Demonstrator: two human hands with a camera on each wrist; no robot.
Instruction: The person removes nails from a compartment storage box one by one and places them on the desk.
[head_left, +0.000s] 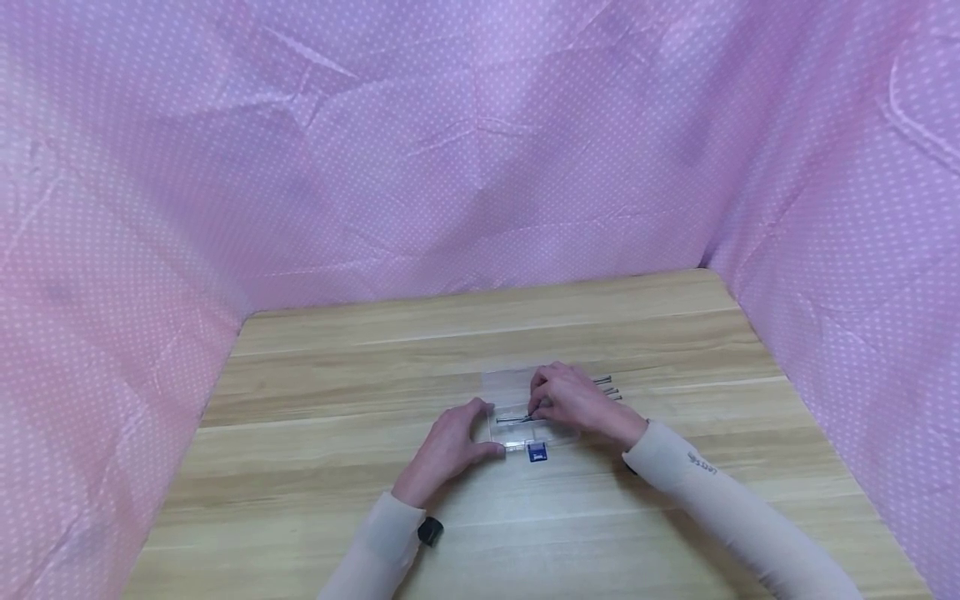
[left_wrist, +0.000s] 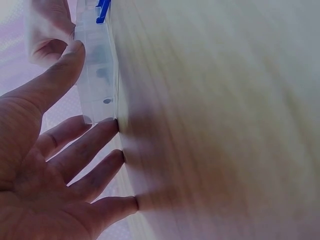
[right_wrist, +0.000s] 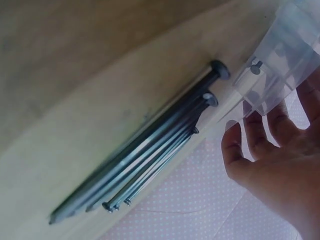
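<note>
A clear plastic compartment box (head_left: 517, 433) lies on the table with its transparent lid (head_left: 504, 385) raised at the back. My left hand (head_left: 452, 437) holds the box's left end, its thumb along the front wall and fingertips at the end, as the left wrist view shows. My right hand (head_left: 576, 398) reaches over the box, thumb and fingertips pinched at a nail (head_left: 512, 421) in a compartment; its fingers partly hide the contact. Several loose steel nails (right_wrist: 150, 145) lie side by side on the table right of the box, partly under the right hand.
A blue tab (head_left: 537, 452) with white print sticks out at the box's front edge. The wooden table (head_left: 337, 358) extends around the box. Pink dotted cloth (head_left: 480, 167) hangs behind it and at both sides.
</note>
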